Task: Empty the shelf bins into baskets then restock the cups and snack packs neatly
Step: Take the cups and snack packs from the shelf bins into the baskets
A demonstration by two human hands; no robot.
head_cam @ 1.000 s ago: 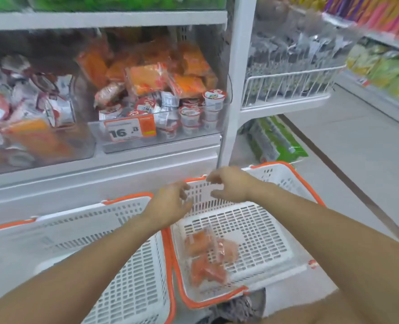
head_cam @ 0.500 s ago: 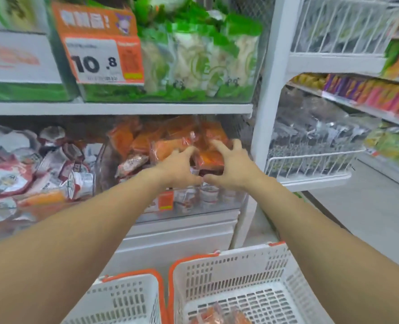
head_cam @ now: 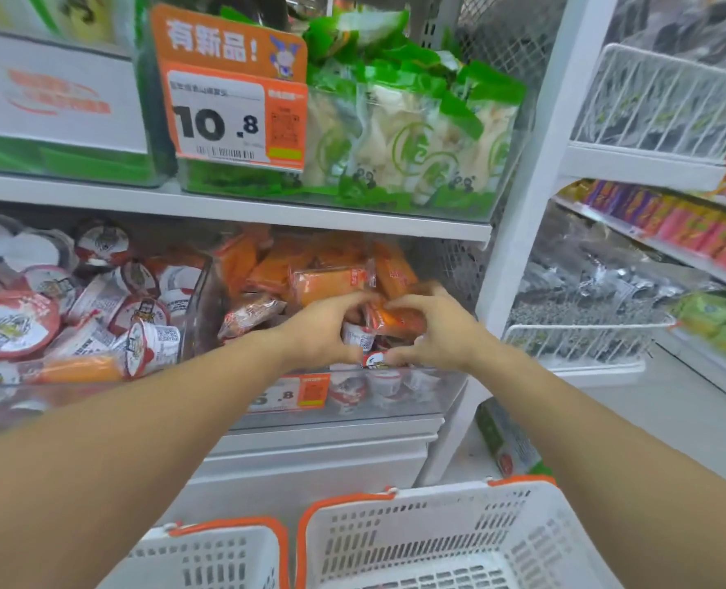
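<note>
Both my hands reach into the clear shelf bin [head_cam: 446, 384] that holds orange snack packs [head_cam: 327, 282] and small white cups [head_cam: 384, 382]. My left hand [head_cam: 323, 329] and my right hand [head_cam: 438, 329] curl from either side round a cluster of items: an orange snack pack [head_cam: 395, 318] and a cup [head_cam: 359, 335] between them. Two white baskets with orange rims stand below, the left basket [head_cam: 225, 546] and the right basket [head_cam: 438, 529].
A second clear bin at the left [head_cam: 199, 299] is full of red-and-white cups [head_cam: 12, 325]. The shelf above carries green-and-white packs [head_cam: 395, 142] behind a 10.8 price tag [head_cam: 229, 116]. A white upright post [head_cam: 518, 248] and wire racks [head_cam: 582, 342] stand at the right.
My hands rose from above the baskets into the orange-pack bin, then closed in round a pack and cup. The view tilted up from the baskets to the shelves.
</note>
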